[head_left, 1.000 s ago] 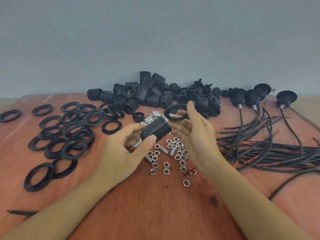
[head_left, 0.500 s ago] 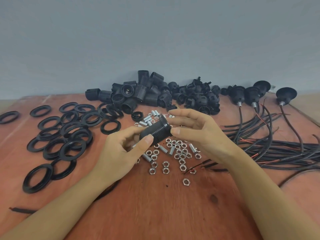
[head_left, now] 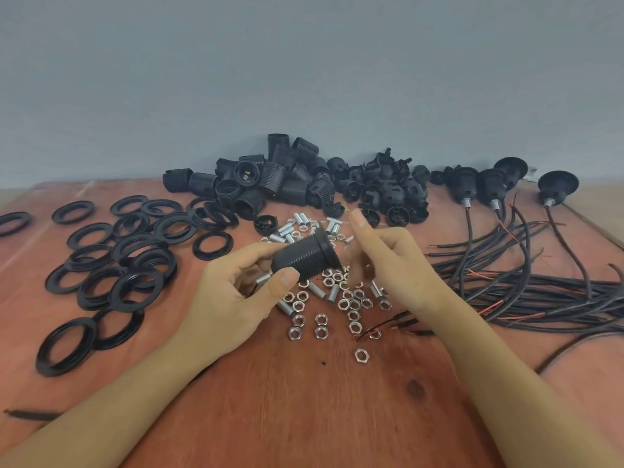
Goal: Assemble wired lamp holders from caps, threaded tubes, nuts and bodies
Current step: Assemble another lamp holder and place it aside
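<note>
Tilting black threaded body (head_left: 305,256), perhaps ring-collared.

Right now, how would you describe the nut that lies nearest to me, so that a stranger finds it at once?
Start at the wooden table and find the scatter of silver nuts in its middle. Follow it toward the near edge: the last nut lies alone beside the right forearm, touching no other part.
</note>
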